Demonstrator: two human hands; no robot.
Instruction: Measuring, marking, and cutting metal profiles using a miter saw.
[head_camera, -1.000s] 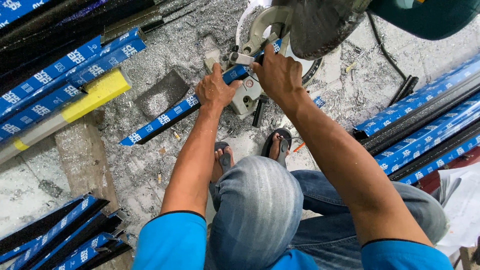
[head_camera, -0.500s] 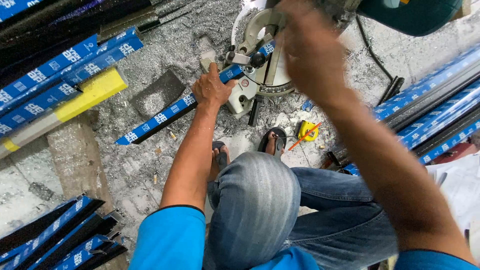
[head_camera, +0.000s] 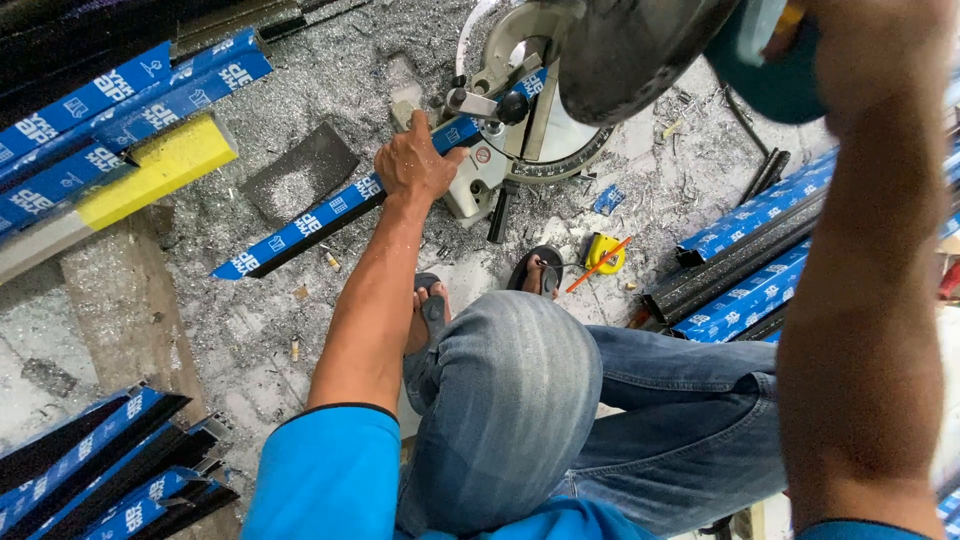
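My left hand (head_camera: 415, 162) presses down on a long black metal profile wrapped in blue film (head_camera: 310, 220), holding it against the fence of a miter saw (head_camera: 530, 120) on the floor. The profile runs from lower left up to the saw's base. My right hand (head_camera: 850, 45) is raised at the top right, wrapped around the saw's teal handle (head_camera: 765, 75); the saw head (head_camera: 640, 45) is lifted above the table. My fingers are partly cut off by the frame edge.
Metal shavings cover the concrete floor. Stacks of blue-filmed profiles lie at the top left (head_camera: 110, 110), bottom left (head_camera: 90, 465) and right (head_camera: 750, 260). A yellow bar (head_camera: 160, 170), a yellow tape measure (head_camera: 603, 250) and an orange pencil (head_camera: 598, 265) lie nearby. My knees and sandalled feet (head_camera: 540, 272) fill the centre.
My right hand left the profile by the saw and rose to the saw's handle at the upper right. My left hand stayed on the profile.
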